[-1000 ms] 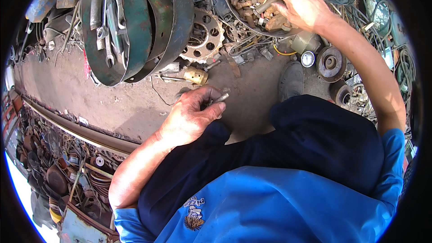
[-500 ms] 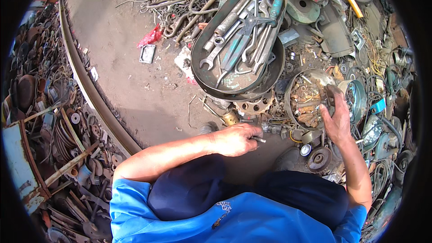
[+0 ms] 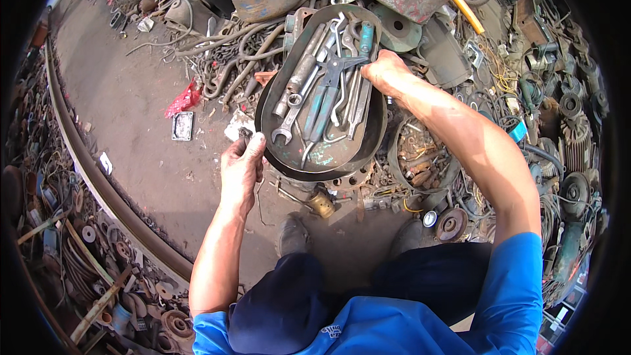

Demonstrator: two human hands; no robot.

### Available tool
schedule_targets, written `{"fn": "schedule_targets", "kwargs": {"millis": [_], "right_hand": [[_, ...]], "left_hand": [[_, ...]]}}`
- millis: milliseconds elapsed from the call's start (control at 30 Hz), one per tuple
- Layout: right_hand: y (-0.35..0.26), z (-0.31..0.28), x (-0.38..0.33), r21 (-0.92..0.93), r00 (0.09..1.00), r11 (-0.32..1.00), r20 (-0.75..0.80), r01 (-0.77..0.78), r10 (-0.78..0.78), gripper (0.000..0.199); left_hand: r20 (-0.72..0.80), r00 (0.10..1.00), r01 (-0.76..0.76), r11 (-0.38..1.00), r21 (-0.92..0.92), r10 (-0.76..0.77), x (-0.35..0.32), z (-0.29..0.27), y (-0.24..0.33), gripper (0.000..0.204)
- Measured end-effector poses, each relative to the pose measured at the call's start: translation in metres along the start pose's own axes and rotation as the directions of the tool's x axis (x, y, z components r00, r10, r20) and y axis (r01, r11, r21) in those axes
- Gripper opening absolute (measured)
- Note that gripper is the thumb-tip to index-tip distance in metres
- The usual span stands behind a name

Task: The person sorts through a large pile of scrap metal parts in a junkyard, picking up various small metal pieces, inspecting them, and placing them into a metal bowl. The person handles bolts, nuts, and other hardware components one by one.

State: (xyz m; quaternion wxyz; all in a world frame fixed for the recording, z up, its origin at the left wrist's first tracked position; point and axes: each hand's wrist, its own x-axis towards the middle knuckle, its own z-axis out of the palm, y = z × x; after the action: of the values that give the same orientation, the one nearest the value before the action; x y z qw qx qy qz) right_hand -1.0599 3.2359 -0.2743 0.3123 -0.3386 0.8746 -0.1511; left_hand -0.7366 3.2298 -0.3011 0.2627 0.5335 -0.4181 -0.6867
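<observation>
A deep oval metal tray [image 3: 328, 157] full of tools stands in front of me, on a larger dark pan [image 3: 376, 141]. In it lie green-handled pliers [image 3: 322, 110], an open-ended wrench [image 3: 283, 132] and several more wrenches and metal bars. My right hand [image 3: 386, 71] is closed around the tray's upper right rim; its fingertips are partly hidden. Just off the tray's left side, my left hand [image 3: 243, 161] is closed, with a small dark metal piece [image 3: 245, 133] at its fingertips. Its thumb points up near the rim; I cannot tell whether it touches.
Right of the tray sits a round pan [image 3: 392, 160] of small rusty parts. A brass-coloured fitting [image 3: 322, 204] lies ahead of my shoes. Hoses and chains [image 3: 220, 66] are heaped behind on the left. A long metal rail [image 3: 98, 164] borders scrap at the left.
My right hand has left the pan of small parts and taken hold of the tray's rim. My left hand has moved forward and left, beside the tray. The view has shifted too.
</observation>
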Motion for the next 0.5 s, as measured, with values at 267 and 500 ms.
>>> {"fn": "schedule_targets", "kwargs": {"millis": [267,500], "right_hand": [[-0.016,0.002,-0.020,0.143,0.982,0.982,-0.124,-0.126,0.145,0.020],[0.075,-0.028,-0.094,0.446,0.990,0.886,0.014,-0.129,0.137,0.016]], "left_hand": [[0.095,0.986,0.099,0.944,0.315,-0.135,-0.008,0.020,0.003,0.031],[0.554,0.831,-0.079,0.977,0.200,-0.046,-0.072,0.023,0.022,0.034]]}}
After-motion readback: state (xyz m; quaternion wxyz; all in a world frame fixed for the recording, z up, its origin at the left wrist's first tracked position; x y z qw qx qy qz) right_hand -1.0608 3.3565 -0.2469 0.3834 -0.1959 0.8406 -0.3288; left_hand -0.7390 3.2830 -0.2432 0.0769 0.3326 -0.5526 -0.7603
